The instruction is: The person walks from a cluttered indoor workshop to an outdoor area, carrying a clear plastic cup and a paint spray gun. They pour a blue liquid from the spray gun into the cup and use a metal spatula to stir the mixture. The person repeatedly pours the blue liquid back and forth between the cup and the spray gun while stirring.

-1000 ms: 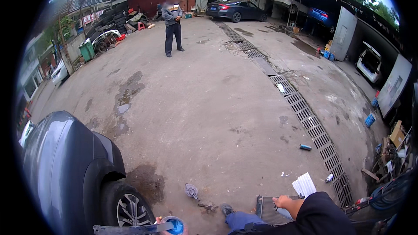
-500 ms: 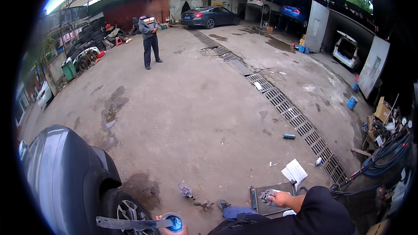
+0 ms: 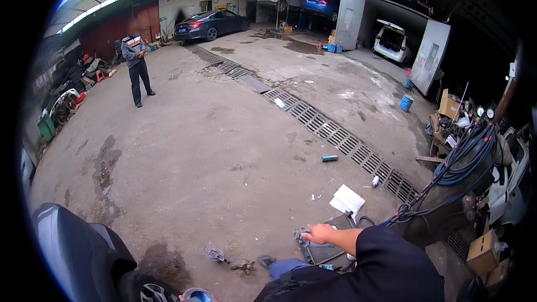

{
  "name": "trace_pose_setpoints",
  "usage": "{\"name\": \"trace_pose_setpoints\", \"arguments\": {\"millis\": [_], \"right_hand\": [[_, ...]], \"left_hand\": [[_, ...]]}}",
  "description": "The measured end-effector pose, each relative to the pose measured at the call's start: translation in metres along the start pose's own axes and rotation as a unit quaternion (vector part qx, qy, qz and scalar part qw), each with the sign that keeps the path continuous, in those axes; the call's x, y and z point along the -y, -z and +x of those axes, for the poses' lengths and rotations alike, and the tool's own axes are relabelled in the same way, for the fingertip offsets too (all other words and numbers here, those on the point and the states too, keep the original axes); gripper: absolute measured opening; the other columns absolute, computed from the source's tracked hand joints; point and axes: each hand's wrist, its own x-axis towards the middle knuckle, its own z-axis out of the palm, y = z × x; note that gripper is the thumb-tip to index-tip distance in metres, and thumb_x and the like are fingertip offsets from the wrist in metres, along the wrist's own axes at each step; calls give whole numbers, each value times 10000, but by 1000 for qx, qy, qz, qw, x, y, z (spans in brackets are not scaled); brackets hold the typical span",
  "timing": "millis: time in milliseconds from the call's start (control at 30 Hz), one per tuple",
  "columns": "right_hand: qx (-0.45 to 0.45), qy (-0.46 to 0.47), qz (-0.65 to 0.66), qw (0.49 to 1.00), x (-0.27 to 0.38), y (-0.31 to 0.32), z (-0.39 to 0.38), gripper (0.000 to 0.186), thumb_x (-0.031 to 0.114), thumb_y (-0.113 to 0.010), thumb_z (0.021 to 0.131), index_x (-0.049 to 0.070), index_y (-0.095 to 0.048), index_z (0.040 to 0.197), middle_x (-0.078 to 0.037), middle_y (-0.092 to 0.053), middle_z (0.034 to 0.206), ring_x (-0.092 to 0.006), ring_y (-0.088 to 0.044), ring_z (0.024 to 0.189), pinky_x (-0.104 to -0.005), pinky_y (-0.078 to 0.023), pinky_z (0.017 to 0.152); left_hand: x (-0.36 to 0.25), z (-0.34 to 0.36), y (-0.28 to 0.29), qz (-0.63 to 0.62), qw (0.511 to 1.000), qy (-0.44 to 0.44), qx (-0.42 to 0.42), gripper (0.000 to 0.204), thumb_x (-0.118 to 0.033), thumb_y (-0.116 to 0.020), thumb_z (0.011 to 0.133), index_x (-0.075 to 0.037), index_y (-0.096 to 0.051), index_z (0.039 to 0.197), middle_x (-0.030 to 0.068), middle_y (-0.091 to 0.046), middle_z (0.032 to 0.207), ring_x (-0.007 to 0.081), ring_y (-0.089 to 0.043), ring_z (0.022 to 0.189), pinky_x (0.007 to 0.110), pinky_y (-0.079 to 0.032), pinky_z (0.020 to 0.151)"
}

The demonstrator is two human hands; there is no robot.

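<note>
My right hand [image 3: 318,234] grips a crumpled grey cloth [image 3: 301,235] over a dark flat radiator-like panel [image 3: 327,253] lying on the ground, beside white papers [image 3: 347,198]. My left hand [image 3: 182,297], mostly cut off at the bottom edge, holds a container [image 3: 198,293] with blue contents. The dark car's front corner [image 3: 72,246] and wheel are at the lower left. Another grey cloth [image 3: 215,254] lies on the concrete near my shoe.
A person [image 3: 136,67] stands across the yard. A drain grate [image 3: 310,120] crosses diagonally, with a cylinder [image 3: 330,158] beside it. Hoses [image 3: 458,162], boxes [image 3: 481,251] and clutter crowd the right. A dark sedan [image 3: 212,25] and open bays [image 3: 391,45] are behind.
My view has swung right. My right hand has lifted the grey cloth and moved left over the panel. The left hand and container have dropped mostly out of view, with the long flat blade.
</note>
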Motion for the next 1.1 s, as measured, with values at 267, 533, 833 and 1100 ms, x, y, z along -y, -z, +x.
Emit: {"name": "trace_pose_setpoints", "arguments": {"millis": [267, 533, 833, 1100], "right_hand": [[82, -31, -55, 995, -23, 5, -1, 575, 504, -356, 982, 31, -635, 1153, -249, -620, 1169, -404, -584, 1106, -491, -458, 934], [104, -99, -42, 989, -52, -19, 7, 752, 644, -283, 947, 18, -619, 1194, -231, -606, 1216, -403, -553, 1167, -487, -433, 982], [99, -80, -96, 987, -62, 0, 14, 709, 623, -353, 941, 8, -651, 1133, -230, -636, 1148, -379, -598, 1100, -464, -468, 926], [84, -46, -105, 990, -44, 20, 39, 735, 644, -362, 926, -5, -634, 1137, -239, -651, 1104, -391, -614, 1061, -472, -490, 885]], "left_hand": [[-15, 20, -1, -4, 1000, -27, -7, 897, -68, -806, 701, 40, -291, 1427, 190, -410, 1411, 304, -431, 1285, 412, -360, 1073], [-38, 22, 3, -630, 759, 108, -122, 837, -11, -703, 749, 36, -258, 1456, 179, -349, 1474, 301, -350, 1358, 419, -235, 1143], [-49, 26, 24, -600, 787, 81, -123, 858, 4, -699, 722, 35, -260, 1458, 181, -356, 1468, 309, -355, 1357, 414, -232, 1146], [-50, 33, 38, -625, 764, 108, -120, 872, -64, -752, 695, 29, -291, 1429, 197, -336, 1477, 321, -339, 1370, 423, -246, 1138]]}}
